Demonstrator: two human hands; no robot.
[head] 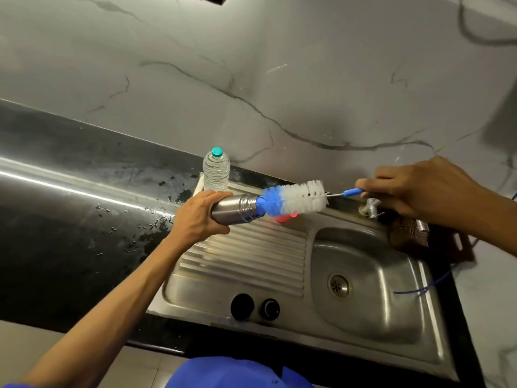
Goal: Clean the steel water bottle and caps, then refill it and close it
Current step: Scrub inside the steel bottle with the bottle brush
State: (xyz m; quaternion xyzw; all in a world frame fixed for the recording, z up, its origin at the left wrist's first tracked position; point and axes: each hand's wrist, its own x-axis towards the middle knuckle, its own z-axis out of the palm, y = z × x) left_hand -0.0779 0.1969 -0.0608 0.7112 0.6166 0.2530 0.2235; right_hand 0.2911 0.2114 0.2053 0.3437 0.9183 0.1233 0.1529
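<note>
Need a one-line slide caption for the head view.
Left hand holds the steel bottle sideways over the sink drainboard; right hand holds the brush at its mouth.

bare forearms, no sleeves, blue garment below

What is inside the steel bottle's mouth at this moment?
The blue tip of the bottle brush sits in the steel bottle mouth; most bristles remain outside. The bottle's interior is hidden.

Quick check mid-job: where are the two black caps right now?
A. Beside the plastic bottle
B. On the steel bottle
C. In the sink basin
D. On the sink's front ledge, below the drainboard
D: both black caps sit on the sink's front ledge, below the drainboard.
</note>
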